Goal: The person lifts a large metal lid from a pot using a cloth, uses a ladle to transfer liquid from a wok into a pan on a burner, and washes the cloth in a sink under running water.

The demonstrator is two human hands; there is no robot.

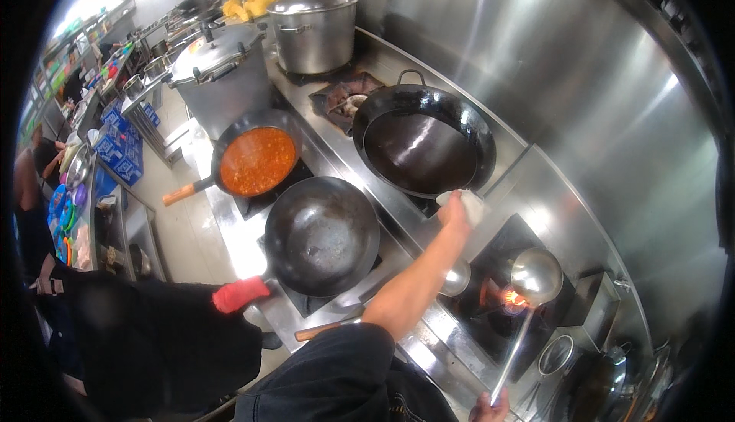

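Note:
My left hand grips a white cloth at the near rim of a large black wok of dark liquid. My right hand, partly cut off by the lower edge, holds the handle of a metal ladle; its bowl is over or beside a burner flame. Left of my forearm stands a second wok, with no food visible inside and a red cloth around its handle. Behind it, a wooden-handled pan holds chunky orange-red sauce. Another round metal bowl shows beside my forearm.
A lidded steel pot and a large pressure cooker stand at the back. A person in dark clothes is close on the left. A wire strainer lies at the lower right. A steel wall bounds the stove.

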